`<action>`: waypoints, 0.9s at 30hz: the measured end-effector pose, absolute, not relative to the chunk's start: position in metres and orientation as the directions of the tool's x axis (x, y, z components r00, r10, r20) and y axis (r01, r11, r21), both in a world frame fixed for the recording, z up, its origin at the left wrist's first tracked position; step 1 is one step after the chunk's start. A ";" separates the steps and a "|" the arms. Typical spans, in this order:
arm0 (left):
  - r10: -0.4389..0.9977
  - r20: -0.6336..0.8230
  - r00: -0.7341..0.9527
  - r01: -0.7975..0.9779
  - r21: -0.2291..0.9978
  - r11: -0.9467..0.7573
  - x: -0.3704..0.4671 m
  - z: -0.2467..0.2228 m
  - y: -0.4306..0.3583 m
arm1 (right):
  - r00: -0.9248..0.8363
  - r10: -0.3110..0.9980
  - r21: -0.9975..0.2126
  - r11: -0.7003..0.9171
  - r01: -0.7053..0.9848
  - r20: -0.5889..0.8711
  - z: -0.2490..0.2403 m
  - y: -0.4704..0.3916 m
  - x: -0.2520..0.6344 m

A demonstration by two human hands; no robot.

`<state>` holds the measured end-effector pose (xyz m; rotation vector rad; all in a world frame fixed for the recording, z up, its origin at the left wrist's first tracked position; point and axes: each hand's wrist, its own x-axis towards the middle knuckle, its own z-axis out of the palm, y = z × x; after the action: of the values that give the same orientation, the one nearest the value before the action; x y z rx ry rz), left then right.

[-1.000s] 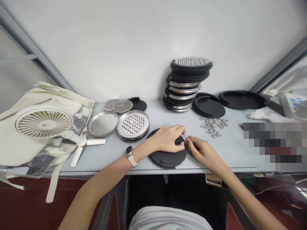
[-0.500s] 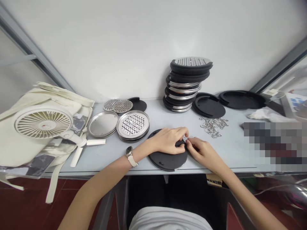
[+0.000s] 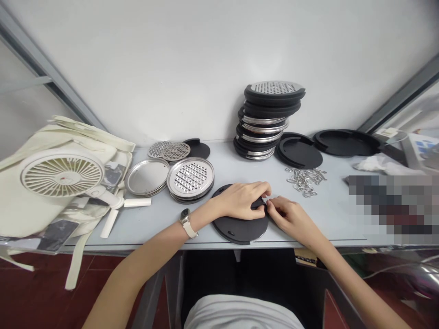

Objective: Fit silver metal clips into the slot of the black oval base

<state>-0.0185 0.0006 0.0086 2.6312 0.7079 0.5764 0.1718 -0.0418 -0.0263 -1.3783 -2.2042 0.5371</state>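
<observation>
A round black disc (image 3: pixel 240 228) lies flat on the grey table (image 3: pixel 164 219) near its front edge. My left hand (image 3: pixel 242 200) rests on the disc's top right part and pinches its edge tab. My right hand (image 3: pixel 288 215) meets it from the right, fingertips pinched on a small metal ring (image 3: pixel 264 199) at that tab. The ring is mostly hidden by my fingers. A watch sits on my left wrist.
A pile of metal rings (image 3: pixel 305 180) lies behind my right hand. A tall stack of black-rimmed graters (image 3: pixel 267 121) and black lids (image 3: pixel 298 151) stand at the back. Steel grater plates (image 3: pixel 190 178) sit left, beside a white fan (image 3: pixel 61 173) on a cloth bag.
Both hands have drawn closer together at the disc's tab, and the disc has shifted slightly. The ring is now more hidden between the fingertips.
</observation>
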 end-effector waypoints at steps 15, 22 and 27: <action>0.581 0.219 0.784 0.371 0.585 -0.721 -0.019 0.008 0.005 | -0.386 0.901 -0.553 0.428 0.715 0.199 -0.027 -0.042 0.173; 0.594 0.194 0.781 0.381 0.605 -0.699 -0.019 0.010 0.006 | -0.385 0.902 -0.560 0.426 0.711 0.197 -0.029 -0.041 0.173; 0.581 0.241 0.778 0.342 0.613 -0.712 -0.019 0.008 0.007 | -0.394 0.898 -0.553 0.433 0.712 0.197 -0.029 -0.042 0.175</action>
<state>-0.0193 0.0071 0.0076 2.4146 0.6868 0.5722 0.1751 -0.0417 -0.0288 -1.3568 -2.2223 0.5316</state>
